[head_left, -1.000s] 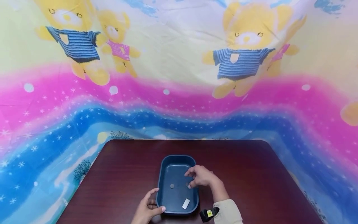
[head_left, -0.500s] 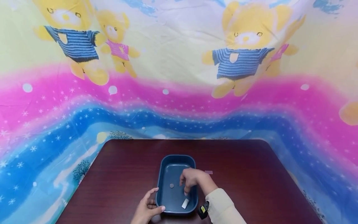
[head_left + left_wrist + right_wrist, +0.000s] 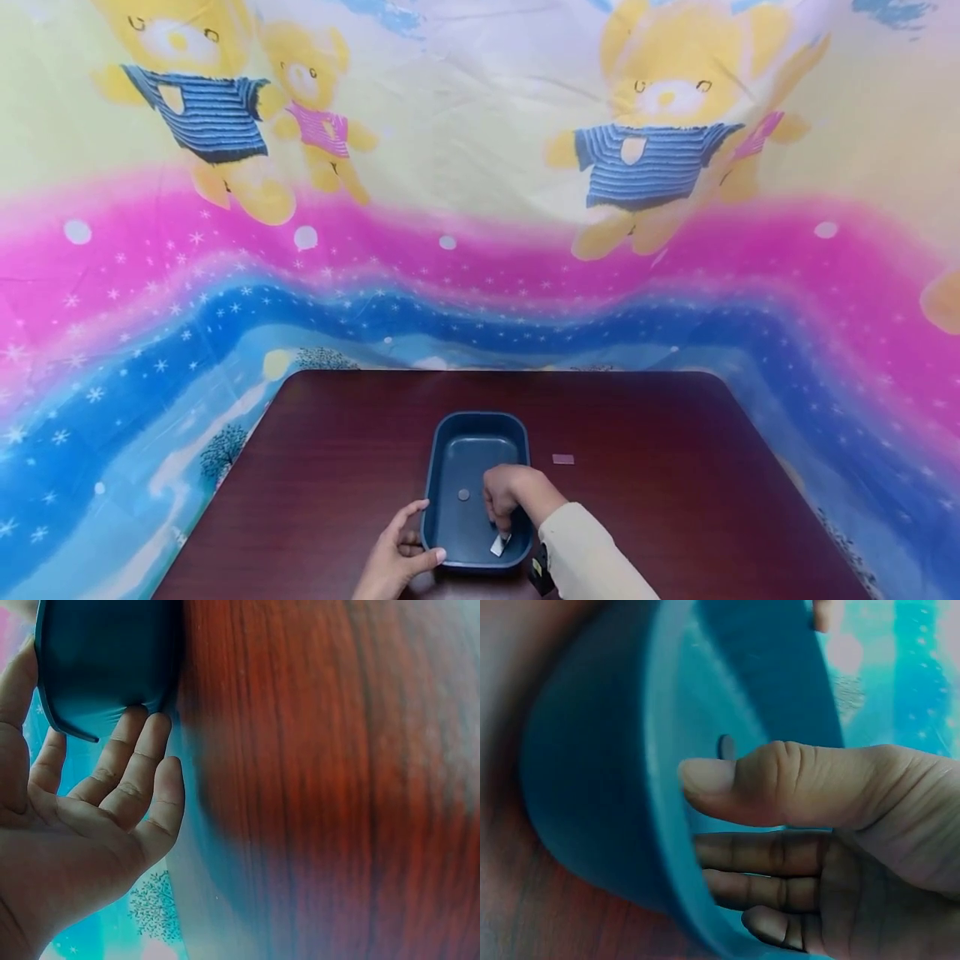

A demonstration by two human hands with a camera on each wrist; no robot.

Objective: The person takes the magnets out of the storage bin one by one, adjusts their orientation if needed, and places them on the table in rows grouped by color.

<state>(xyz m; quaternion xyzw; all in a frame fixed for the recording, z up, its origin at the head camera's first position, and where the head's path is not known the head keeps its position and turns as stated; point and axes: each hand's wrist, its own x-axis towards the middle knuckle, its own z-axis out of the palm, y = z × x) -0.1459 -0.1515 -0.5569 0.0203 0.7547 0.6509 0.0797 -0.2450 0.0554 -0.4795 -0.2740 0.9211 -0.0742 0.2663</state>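
Observation:
A dark blue oblong tray (image 3: 450,450) stands on the table, with a small round disc (image 3: 463,495) like a coin on its floor. My left hand (image 3: 395,552) holds the tray's near left corner, thumb on the near rim; in the left wrist view its curled fingertips (image 3: 156,727) meet the outer wall. My right hand (image 3: 513,493) reaches down inside the tray on the right. Its fingertips are at a small white rectangular piece (image 3: 498,547), partly covering it. Whether they pinch it is hidden; the right wrist view shows the thumb (image 3: 780,784) over the fingers.
A small pinkish flat rectangle (image 3: 563,459) lies on the dark red-brown table (image 3: 645,433), right of the tray. A black device (image 3: 538,573) is worn at the right wrist. Behind the table hangs a cloth (image 3: 480,275) printed with bears.
My right hand has moved from the tray's right rim down and nearer, to the white piece. The pinkish rectangle has come into sight. My left hand keeps its place.

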